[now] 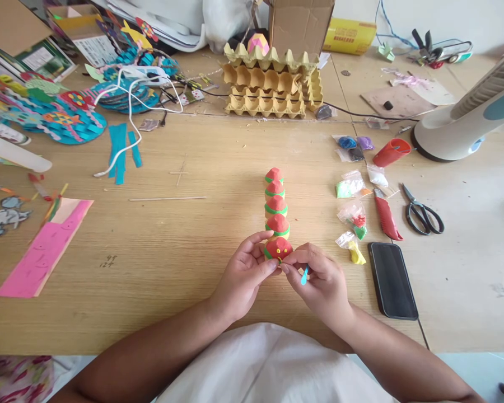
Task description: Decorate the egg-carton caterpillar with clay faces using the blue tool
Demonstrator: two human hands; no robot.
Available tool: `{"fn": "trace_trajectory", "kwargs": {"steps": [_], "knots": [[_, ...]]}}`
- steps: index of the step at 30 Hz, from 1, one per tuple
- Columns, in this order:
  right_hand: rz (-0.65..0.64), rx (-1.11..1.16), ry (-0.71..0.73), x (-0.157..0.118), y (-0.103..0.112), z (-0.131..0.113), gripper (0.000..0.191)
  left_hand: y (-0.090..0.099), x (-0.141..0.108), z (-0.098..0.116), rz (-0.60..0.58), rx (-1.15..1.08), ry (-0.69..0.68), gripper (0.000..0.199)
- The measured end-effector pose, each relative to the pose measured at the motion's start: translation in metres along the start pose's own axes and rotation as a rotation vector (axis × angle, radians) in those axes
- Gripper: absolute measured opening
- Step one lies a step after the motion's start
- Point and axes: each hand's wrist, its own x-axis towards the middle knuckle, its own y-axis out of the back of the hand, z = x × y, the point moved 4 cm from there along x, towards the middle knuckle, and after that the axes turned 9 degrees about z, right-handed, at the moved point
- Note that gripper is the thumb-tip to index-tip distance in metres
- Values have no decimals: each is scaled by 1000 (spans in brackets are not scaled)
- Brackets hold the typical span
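An egg-carton caterpillar (276,207) with red clay tops and green bands lies lengthwise in front of me. Its nearest segment is a head with two yellow eyes and a thin yellow strip below them. Around the left side of that head, my left hand (247,271) grips with thumb and fingers. My right hand (317,277) is closed at the head's right side, fingertips at the yellow strip. A small blue modelling tool (304,275) sticks out between its fingers. Whether the right fingertips also pinch clay is too small to tell.
To the right are bags of coloured clay (353,249), a red utility knife (387,215), scissors (422,211) and a phone (392,280). Egg cartons (269,103) stand at the back. Thin sticks (168,198) and a pink strip (46,249) lie left.
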Motion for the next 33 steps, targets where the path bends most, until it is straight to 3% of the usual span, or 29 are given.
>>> {"fn": "trace_trajectory", "kwargs": {"steps": [20, 33], "knots": [[-10, -7, -40, -1, 0, 4, 12, 4, -1, -1, 29, 27, 4, 41], [-4, 69, -215, -1, 0, 10, 6, 2, -1, 0, 49, 35, 24, 44]]}}
